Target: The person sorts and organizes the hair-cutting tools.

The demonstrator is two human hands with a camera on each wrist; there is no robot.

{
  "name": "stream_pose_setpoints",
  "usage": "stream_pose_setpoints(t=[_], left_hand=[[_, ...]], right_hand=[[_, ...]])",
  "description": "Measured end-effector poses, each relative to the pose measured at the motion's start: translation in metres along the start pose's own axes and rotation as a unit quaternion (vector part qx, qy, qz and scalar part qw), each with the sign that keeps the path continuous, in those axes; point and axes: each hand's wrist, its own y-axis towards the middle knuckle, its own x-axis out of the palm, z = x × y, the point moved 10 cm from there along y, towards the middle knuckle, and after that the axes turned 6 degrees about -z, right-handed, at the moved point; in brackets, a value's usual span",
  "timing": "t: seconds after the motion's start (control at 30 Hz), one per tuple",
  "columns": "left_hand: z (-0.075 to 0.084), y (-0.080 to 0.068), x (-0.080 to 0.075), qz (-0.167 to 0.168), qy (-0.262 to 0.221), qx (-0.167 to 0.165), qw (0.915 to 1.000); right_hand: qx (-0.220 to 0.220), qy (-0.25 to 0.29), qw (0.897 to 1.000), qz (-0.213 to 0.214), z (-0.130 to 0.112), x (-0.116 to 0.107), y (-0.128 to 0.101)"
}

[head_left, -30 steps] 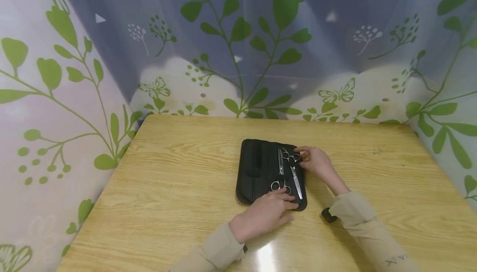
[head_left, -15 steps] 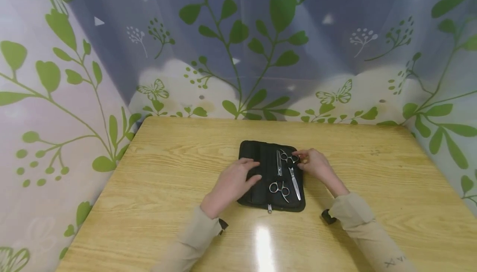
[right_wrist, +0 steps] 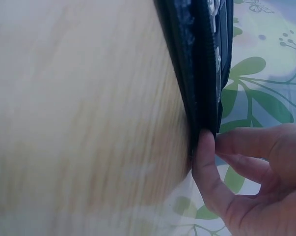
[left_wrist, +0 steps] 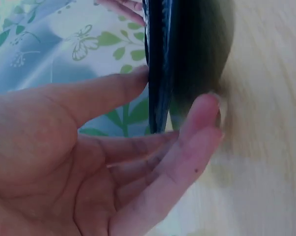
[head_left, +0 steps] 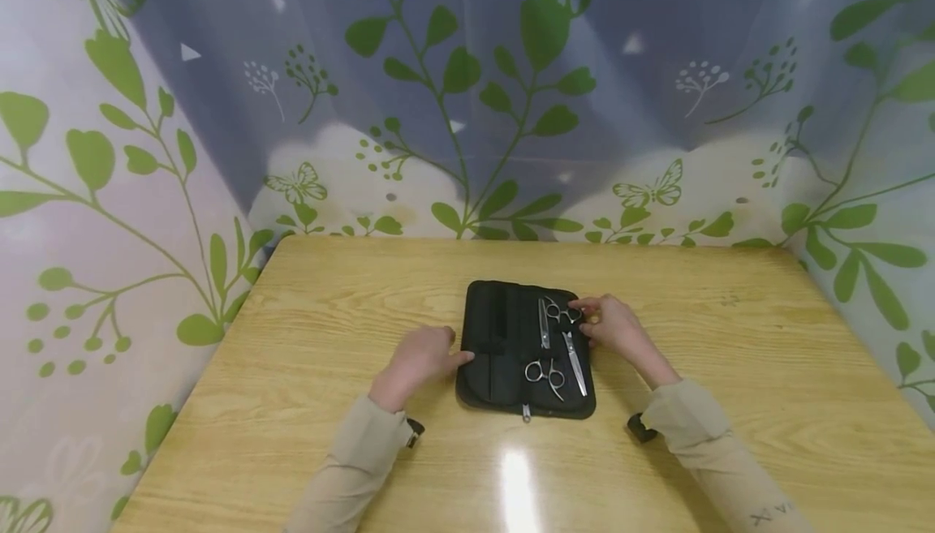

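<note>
A black zip case (head_left: 478,318) lies spread open on the wooden table. Two pairs of silver hairdressing scissors are set in its right half, one with finger rings (head_left: 535,371) toward the person, the other with its blades (head_left: 575,367) pointing that way. My left hand (head_left: 415,364) is at the case's left edge, thumb laid on its top face. In the left wrist view, the fingers (left_wrist: 201,118) reach past the edge with a gap beside the case. My right hand (head_left: 617,326) pinches the upper right edge, close to the second pair's rings.
The wooden table (head_left: 351,290) extends around the case on all sides. Behind it hangs a curtain (head_left: 467,111) printed with leaves and butterflies. A silver zip pull (head_left: 526,413) sticks out at the case's near edge.
My left hand has gone from the lower scissors' rings, across the case's left half, to its left edge. My right hand has stayed at the right edge.
</note>
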Motion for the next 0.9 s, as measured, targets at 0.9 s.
stream_pose_setpoints(t=[0.9], left_hand=[[0.010, -0.003, -0.022, 0.109, -0.058, 0.014, 0.9922]], right_hand=[[0.005, 0.051, 0.999, 0.004, 0.002, 0.004, -0.006]])
